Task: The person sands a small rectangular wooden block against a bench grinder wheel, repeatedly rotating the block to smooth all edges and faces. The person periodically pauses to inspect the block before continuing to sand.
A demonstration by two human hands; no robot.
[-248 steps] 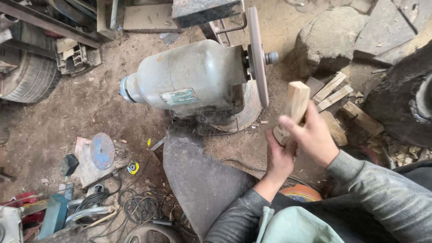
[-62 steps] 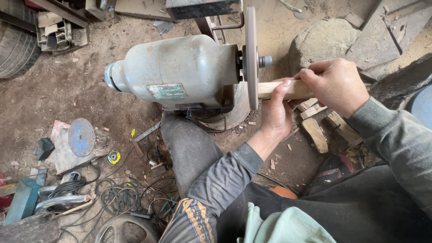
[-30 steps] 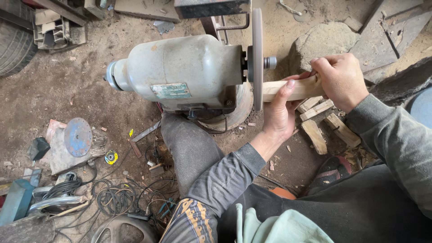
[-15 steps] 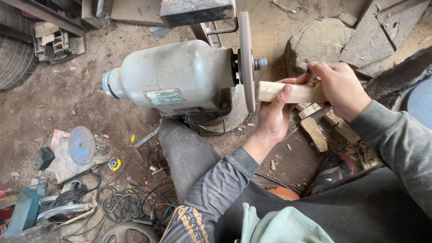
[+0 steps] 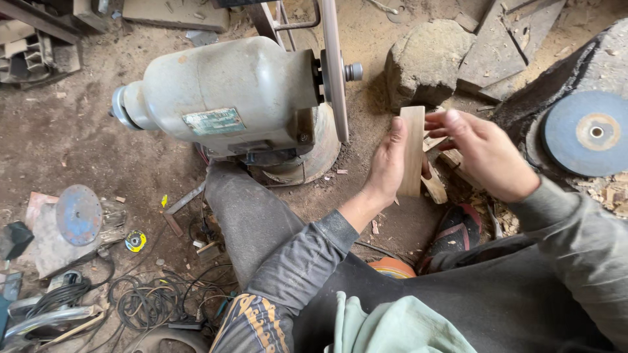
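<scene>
A pale wooden block point(image 5: 412, 150) stands upright in my left hand point(image 5: 387, 165), which grips it from the left side. It is held clear of the thin sanding disc point(image 5: 333, 65) on the grey motor point(image 5: 226, 98). My right hand point(image 5: 483, 151) hovers just right of the block with fingers spread, holding nothing. The block is a short way right of the disc, not touching it.
A large stone point(image 5: 425, 59) sits behind the block. A blue abrasive disc point(image 5: 585, 134) lies at the right, another blue disc point(image 5: 78, 214) at the left. Wood scraps point(image 5: 437, 186) lie under my hands. Tangled cables point(image 5: 150, 304) and tools are at the lower left.
The block was held level against the spinning disc with both hands. Now it is pulled back and turned upright in my left hand, and my right hand has let go.
</scene>
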